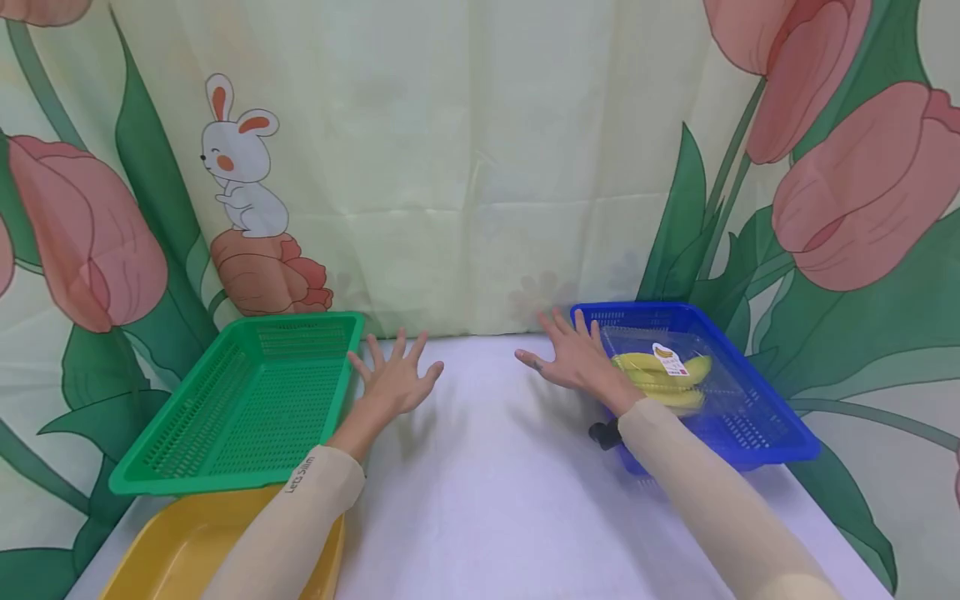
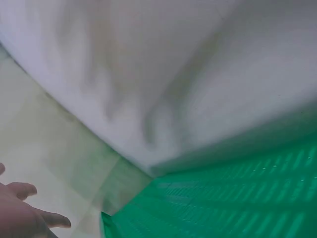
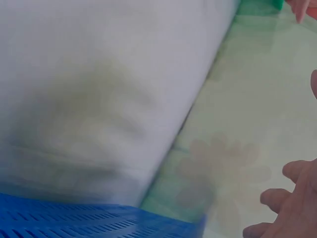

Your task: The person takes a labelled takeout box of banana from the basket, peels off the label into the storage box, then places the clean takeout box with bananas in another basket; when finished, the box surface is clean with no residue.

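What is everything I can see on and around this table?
Green basket: one, green, table's left side, nothing visible inside.
Blue basket: one, blue, table's right side.
Bananas: one bunch, yellow, in clear wrap with a label, inside the blue basket.
Yellow tray: one, yellow, near left corner, partly under the green basket.
Table: one, white.
Backdrop: one, pale green with tulips and a rabbit.
Left hand: open, fingers spread, beside the green basket.
Right hand: open, fingers spread, beside the blue basket.

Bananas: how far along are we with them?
Nothing looks done: the bagged bananas lie in the blue basket, and the green basket holds nothing. Both hands, left and right, are spread over the table, gripping nothing. Picking the bananas up remains.
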{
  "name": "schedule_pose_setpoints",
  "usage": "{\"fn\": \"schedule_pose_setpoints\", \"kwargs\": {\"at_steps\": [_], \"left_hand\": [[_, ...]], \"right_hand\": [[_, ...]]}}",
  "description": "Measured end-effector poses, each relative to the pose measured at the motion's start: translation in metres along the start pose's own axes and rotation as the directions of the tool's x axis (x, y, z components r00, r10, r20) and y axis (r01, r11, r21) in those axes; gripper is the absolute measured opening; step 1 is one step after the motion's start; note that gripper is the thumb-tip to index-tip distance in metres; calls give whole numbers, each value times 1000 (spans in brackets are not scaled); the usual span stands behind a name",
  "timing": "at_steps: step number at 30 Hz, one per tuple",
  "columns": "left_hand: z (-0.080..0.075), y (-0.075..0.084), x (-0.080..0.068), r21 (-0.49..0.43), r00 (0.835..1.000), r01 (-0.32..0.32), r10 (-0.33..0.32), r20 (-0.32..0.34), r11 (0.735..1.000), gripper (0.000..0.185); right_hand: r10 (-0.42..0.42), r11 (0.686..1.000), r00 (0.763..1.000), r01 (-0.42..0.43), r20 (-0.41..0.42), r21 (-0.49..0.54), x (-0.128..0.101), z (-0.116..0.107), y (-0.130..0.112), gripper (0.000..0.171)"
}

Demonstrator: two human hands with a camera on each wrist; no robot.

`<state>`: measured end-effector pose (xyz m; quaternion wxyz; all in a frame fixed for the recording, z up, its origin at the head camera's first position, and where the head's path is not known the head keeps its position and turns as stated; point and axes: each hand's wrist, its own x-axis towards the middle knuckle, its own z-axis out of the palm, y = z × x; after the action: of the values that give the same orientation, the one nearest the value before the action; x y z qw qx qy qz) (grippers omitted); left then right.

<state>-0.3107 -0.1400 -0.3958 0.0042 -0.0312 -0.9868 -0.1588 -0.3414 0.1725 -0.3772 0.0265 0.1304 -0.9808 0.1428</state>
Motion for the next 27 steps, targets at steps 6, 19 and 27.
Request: {"fn": "schedule_pose_setpoints", "kwargs": {"at_steps": [6,19,27], "left_hand": [[0,13,-1,-39,1000,-22,22,-5,999,76],[-1,64,0,-186,994,-106,105,-11,977,73],[10,95,0,-275,987,-159,163,-8,948,70]], "right_hand": [[-8,999,1000,8,5,34,-5,-16,3,99],[32,997,999,-33,4,70,-20,-58,47,98],[88,985,996,-90,20,144,-37,-76,86,101]]}}
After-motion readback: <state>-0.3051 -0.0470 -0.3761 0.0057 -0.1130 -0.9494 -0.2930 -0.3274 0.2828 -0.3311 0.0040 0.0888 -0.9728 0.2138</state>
